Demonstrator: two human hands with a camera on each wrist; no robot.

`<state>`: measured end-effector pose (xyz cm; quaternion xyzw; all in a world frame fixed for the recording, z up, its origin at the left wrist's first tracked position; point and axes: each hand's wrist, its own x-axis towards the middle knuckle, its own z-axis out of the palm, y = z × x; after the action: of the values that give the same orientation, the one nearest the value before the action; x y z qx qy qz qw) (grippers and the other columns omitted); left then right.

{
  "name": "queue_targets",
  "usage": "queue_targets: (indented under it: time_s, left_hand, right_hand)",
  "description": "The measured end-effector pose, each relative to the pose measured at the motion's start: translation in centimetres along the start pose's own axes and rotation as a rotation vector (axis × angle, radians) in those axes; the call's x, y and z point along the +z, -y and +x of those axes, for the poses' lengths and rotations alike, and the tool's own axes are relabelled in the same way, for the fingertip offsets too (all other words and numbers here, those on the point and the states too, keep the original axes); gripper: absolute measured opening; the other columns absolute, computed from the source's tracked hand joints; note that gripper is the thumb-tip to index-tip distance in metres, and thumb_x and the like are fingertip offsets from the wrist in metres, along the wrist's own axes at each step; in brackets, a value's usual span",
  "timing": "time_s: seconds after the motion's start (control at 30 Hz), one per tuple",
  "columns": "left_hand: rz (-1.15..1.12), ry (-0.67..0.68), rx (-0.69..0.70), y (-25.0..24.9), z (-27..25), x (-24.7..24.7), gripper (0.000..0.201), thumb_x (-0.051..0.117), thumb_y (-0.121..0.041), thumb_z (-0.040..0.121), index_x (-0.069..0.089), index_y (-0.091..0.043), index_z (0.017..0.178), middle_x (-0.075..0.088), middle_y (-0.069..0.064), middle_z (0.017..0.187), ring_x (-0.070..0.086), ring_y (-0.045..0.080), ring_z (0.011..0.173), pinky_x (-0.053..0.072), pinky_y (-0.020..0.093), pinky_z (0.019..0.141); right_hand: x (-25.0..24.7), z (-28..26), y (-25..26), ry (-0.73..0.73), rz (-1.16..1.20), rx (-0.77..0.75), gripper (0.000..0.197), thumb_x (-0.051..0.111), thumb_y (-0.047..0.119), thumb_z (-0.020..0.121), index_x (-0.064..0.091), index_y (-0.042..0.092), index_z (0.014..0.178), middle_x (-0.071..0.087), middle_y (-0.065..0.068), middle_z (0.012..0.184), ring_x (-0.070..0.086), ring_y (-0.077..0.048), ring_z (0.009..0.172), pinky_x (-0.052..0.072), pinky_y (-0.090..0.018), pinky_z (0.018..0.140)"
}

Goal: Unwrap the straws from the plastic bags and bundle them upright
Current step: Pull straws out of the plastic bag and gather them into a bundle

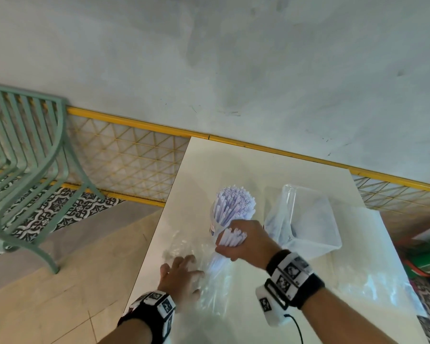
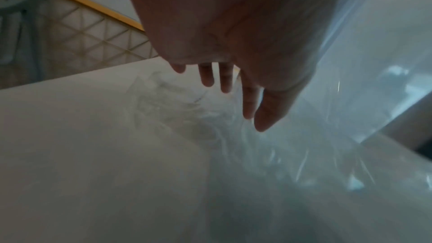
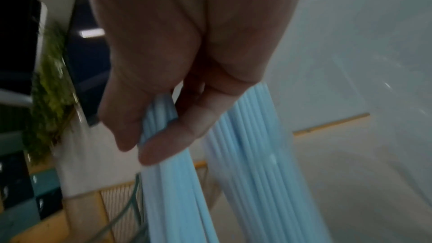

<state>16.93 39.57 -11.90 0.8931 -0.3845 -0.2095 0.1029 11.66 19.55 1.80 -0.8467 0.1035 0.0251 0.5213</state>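
My right hand [image 1: 236,244] grips a bunch of pale straws [image 1: 231,237] near their top ends; their lower part runs down into a clear plastic bag [image 1: 209,289] lying on the white table [image 1: 199,170]. In the right wrist view the fingers [image 3: 163,145] wrap round the light blue straws [image 3: 245,154]. Behind them a larger bundle of straws [image 1: 233,207] stands upright in a clear cup. My left hand [image 1: 184,274] lies flat on the bag with straight fingers [image 2: 247,103], pressing the plastic bag [image 2: 280,145] down.
A clear square container [image 1: 310,219] stands on the table at the right, with crumpled plastic [image 1: 382,274] beside it. A green metal chair [image 1: 27,170] stands left on the floor. A yellow-framed mesh rail [image 1: 134,155] runs behind the table.
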Motion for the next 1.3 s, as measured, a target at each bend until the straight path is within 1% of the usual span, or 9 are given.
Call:
queue_targets:
  time_s: [0.2,0.5,0.77,0.9,0.97,1.07,1.17,1.23,1.3]
  left_hand:
    - [-0.49,-0.331,-0.054,-0.5,2.5,-4.4,0.063,0.056,-0.042,0.059,0.051,-0.028,0.121,0.027,-0.014,0.121,0.037,0.016,0.123,0.024,0.031,0.083]
    - [-0.798,-0.215,-0.014,-3.2,8.8,-8.4,0.132,0.087,-0.062,0.042,0.01,-0.042,0.147,0.027,-0.017,0.153,0.031,0.008,0.139,0.028,0.045,0.114]
    - [-0.954,-0.237,0.001,-4.4,10.5,-7.6,0.101,0.089,-0.057,0.044,0.044,-0.036,0.132,0.058,-0.016,0.126,0.054,0.007,0.12,0.041,0.036,0.105]
    - [-0.991,-0.268,0.043,-4.9,10.3,-7.4,0.094,0.092,-0.048,0.05,0.047,-0.037,0.131,0.059,-0.014,0.128,0.056,0.007,0.119,0.046,0.043,0.103]
    - [-1.026,-0.298,0.015,-4.9,10.2,-7.1,0.096,0.093,-0.047,0.048,0.046,-0.036,0.131,0.059,-0.011,0.127,0.057,0.009,0.119,0.048,0.045,0.1]
    - [-1.04,-0.326,-0.033,-5.0,10.0,-6.8,0.102,0.092,-0.054,0.044,0.04,-0.04,0.131,0.054,-0.017,0.129,0.053,0.005,0.121,0.046,0.04,0.102]
    - [-1.031,-0.319,-0.06,-5.0,9.8,-6.6,0.099,0.091,-0.054,0.046,0.04,-0.036,0.129,0.052,-0.018,0.127,0.053,0.003,0.119,0.045,0.028,0.099]
    - [-1.008,-0.323,-0.062,-5.0,9.6,-6.6,0.092,0.09,-0.051,0.047,0.045,-0.034,0.126,0.052,-0.024,0.123,0.054,0.002,0.117,0.043,0.019,0.093]
    - [-0.981,-0.327,-0.051,-5.2,9.6,-7.0,0.093,0.089,-0.054,0.049,0.044,-0.036,0.128,0.051,-0.028,0.124,0.053,-0.002,0.117,0.042,0.021,0.095]
  right_hand:
    - [-6.9,1.6,6.8,0.013,-0.037,-0.072,0.025,0.086,0.012,0.074,0.073,-0.001,0.091,0.076,-0.011,0.085,0.075,-0.026,0.074,0.062,-0.037,0.062]
    - [-10.1,5.5,9.9,0.052,-0.224,-0.058,0.011,0.083,0.018,0.077,0.078,0.014,0.086,0.077,-0.002,0.085,0.075,-0.019,0.073,0.062,-0.035,0.068]
    - [-6.7,6.7,5.7,0.046,-0.439,0.018,0.026,0.084,0.028,0.075,0.063,0.018,0.065,0.065,0.005,0.069,0.063,-0.006,0.06,0.051,-0.018,0.059]
    - [-4.5,6.2,3.0,-0.041,-0.416,0.001,0.05,0.091,0.033,0.065,0.059,0.023,0.102,0.044,0.014,0.095,0.052,-0.013,0.097,0.047,-0.03,0.091]
    - [-4.8,5.9,2.6,-0.065,-0.415,-0.041,0.057,0.093,0.039,0.058,0.054,0.037,0.099,0.036,0.016,0.102,0.042,-0.015,0.111,0.041,-0.035,0.101]
    - [-5.9,5.6,2.2,-0.061,-0.442,-0.108,0.082,0.093,0.051,0.048,0.052,0.045,0.119,0.037,0.015,0.121,0.034,-0.01,0.118,0.036,-0.037,0.107]
    - [-6.5,5.1,2.3,-0.124,-0.271,-0.241,0.105,0.096,0.043,0.048,0.039,0.041,0.136,0.034,0.014,0.135,0.037,0.004,0.121,0.038,-0.016,0.101]
    - [-5.9,4.6,2.6,-0.188,-0.266,-0.336,0.101,0.093,0.045,0.056,0.037,0.036,0.139,0.035,0.015,0.14,0.039,0.007,0.122,0.036,-0.007,0.096]
    - [-4.6,4.2,3.0,-0.201,-0.352,-0.401,0.086,0.081,0.053,0.069,0.038,0.032,0.14,0.036,0.014,0.147,0.04,0.002,0.13,0.036,-0.016,0.105]
